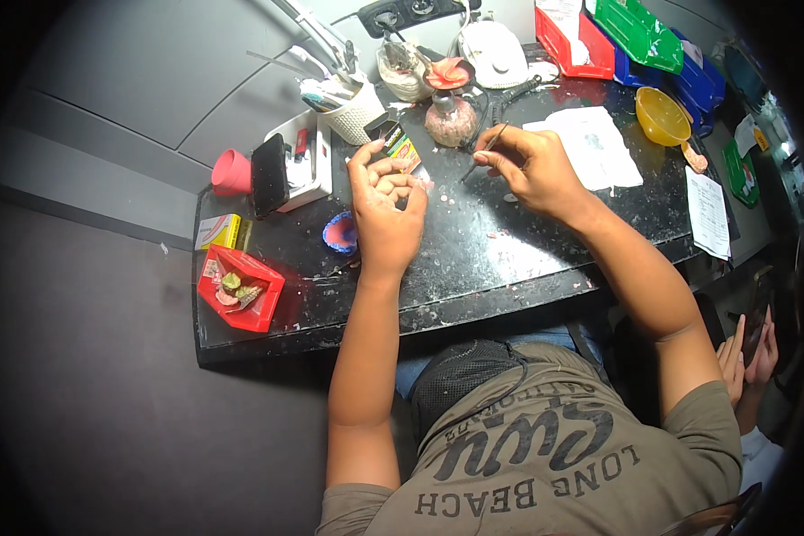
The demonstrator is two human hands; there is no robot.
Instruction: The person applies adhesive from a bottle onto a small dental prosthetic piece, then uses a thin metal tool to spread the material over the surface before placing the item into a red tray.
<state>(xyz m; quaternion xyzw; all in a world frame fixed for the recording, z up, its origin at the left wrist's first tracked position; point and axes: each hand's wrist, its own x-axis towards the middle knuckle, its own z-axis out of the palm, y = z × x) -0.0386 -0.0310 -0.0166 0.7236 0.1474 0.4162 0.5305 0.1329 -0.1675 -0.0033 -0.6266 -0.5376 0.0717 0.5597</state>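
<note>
My right hand [538,174] is above the dark worktable, its thumb and fingertips pinched round a thin dark hand tool [470,173]. The tool's lower end slants down toward my left hand. With its palm turned up, my left hand [389,213] has loosely curled fingers that stand apart, and I see no object in it. Just beyond its fingers is a black, yellow and red packet [403,146]. A blue-rimmed mould with a pink inside [339,233] lies beside my left wrist. Small pink crumbs [445,200] dot the table between my hands.
A red bin [240,289] stands at the left front corner. Behind are a white tool cup [355,113], a pink-crusted burner-like flask [450,121] and a glass jar [403,71]. A yellow bowl [661,117] and white paper [594,147] lie right. Another person's hands [747,357] hold a phone.
</note>
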